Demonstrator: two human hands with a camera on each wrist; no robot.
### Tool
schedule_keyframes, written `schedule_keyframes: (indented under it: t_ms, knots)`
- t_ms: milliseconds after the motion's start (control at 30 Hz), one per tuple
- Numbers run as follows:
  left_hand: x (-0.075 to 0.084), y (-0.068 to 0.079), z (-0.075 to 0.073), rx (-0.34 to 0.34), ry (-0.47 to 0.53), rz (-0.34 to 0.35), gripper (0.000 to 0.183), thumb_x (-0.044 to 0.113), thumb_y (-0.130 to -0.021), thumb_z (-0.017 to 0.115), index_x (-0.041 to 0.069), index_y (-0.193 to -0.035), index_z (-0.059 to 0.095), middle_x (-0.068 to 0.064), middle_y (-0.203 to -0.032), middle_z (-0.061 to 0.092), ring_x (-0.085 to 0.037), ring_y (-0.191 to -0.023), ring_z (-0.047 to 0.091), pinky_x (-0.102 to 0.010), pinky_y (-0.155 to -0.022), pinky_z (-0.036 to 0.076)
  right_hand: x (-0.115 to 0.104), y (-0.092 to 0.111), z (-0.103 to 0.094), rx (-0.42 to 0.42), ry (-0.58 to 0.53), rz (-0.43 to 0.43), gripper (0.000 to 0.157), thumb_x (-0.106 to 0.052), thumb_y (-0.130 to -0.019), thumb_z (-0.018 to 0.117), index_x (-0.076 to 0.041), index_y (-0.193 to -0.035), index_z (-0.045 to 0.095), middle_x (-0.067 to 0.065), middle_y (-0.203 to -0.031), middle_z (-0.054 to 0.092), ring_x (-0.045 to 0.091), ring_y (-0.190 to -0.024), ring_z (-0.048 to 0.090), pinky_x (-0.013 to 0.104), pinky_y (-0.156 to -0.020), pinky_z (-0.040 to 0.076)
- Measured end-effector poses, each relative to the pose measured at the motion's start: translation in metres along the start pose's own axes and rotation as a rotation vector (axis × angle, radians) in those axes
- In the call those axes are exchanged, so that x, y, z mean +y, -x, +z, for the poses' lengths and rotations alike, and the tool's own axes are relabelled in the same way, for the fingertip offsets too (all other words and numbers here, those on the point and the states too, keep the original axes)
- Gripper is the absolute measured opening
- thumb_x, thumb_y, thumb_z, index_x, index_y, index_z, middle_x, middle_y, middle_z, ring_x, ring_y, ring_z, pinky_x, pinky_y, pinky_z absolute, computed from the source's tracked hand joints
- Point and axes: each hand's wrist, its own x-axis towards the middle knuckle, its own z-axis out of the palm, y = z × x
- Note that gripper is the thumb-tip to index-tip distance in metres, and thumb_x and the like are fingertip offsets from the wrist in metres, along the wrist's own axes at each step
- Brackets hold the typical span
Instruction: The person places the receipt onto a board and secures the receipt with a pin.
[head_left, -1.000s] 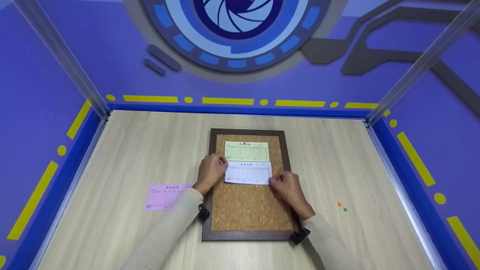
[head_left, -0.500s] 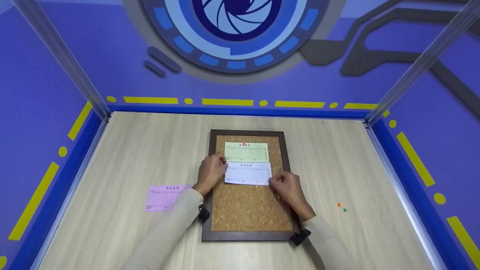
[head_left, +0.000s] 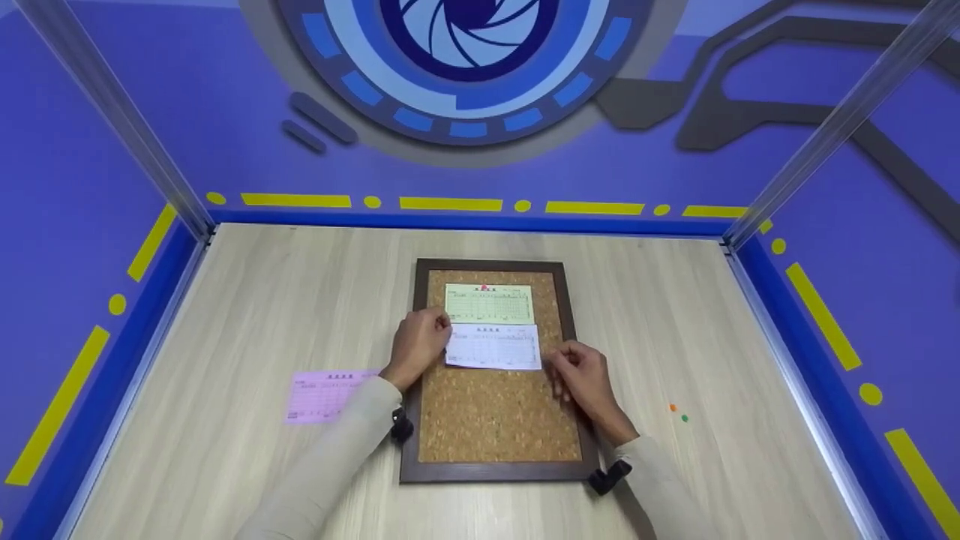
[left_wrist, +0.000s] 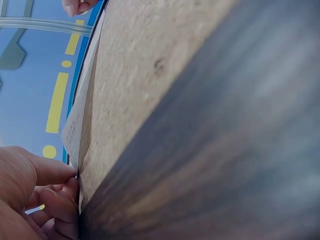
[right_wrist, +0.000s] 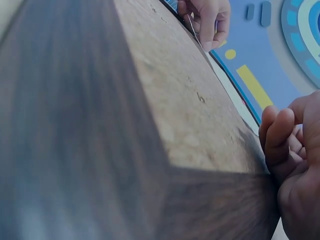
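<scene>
The white slip (head_left: pixel 493 348) lies lengthwise left-to-right, heading edge farthest. The left hand (head_left: pixel 420 341) pinches one end; the right hand (head_left: pixel 587 375) curls loosely nearby.

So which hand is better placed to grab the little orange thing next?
Probably the right hand: it is nearer the orange thing, apart from the white slip and apparently holding nothing. The left hand is farther off and pinches the slip's left edge.

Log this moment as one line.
left hand: pinches white rectangular paper slip; right hand: beside slip's right edge; green rectangular paper slip: beyond white slip, on brown-framed rectangular cork board
</scene>
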Motion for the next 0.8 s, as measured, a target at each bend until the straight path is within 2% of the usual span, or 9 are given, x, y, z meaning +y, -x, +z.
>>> schedule_keyframes:
  t_ms: [167,533,800]
  knots:
    - [-0.001,0.001,-0.003,-0.010,0.037,0.008,0.012,0.001,-0.099,0.072,0.006,-0.088,0.077,-0.001,-0.076,0.067,-0.015,-0.068,0.056,-0.030,-0.061,0.043,0.001,0.002,-0.001,0.003,-0.044,-0.012,0.021,-0.004,-0.108,0.067,0.000,-0.087,0.066,0.010,-0.060,0.062,0.011,-0.039,0.052,0.022,-0.034,0.042]
    - [-0.008,0.010,-0.006,-0.020,0.121,0.128,0.010,0.001,-0.099,0.073,0.005,-0.091,0.077,-0.002,-0.086,0.070,-0.016,-0.079,0.062,-0.035,-0.073,0.052,0.001,0.002,-0.001,0.003,-0.040,-0.023,0.022,-0.002,-0.109,0.065,0.002,-0.087,0.065,0.017,-0.063,0.060,0.014,-0.041,0.053,0.022,-0.036,0.041]
    - [-0.010,0.015,-0.008,-0.029,0.131,0.163,0.009,0.002,-0.101,0.074,0.007,-0.093,0.076,-0.001,-0.089,0.069,-0.016,-0.082,0.063,-0.036,-0.075,0.053,0.002,0.002,0.000,0.020,-0.038,-0.006,0.020,-0.004,-0.109,0.067,0.002,-0.089,0.067,0.015,-0.065,0.061,0.015,-0.043,0.054,0.022,-0.037,0.042]
